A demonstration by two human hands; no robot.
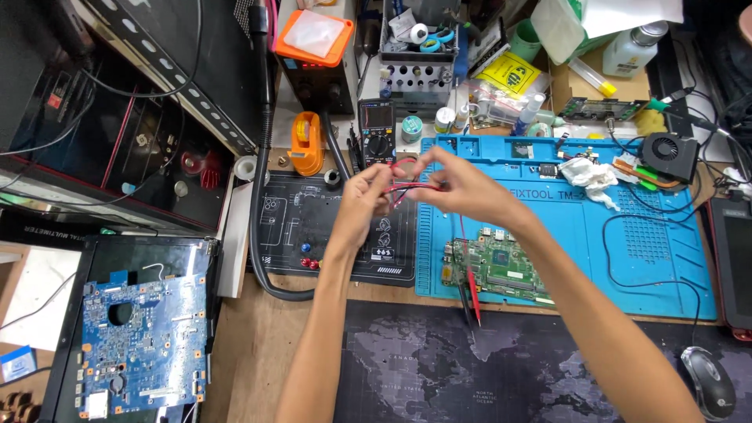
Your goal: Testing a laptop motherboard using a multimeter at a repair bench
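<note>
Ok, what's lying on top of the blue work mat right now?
On the blue work mat: a green circuit board, a crumpled white tissue, a small black fan and thin black wires. The right hand and forearm hide part of it.

circuit board (501, 265) on mat (666, 251), multimeter (377, 131) behind

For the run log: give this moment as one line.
left hand: grips red test leads | right hand: pinches same leads | probes: hang over green circuit board | blue mat: under board
</note>
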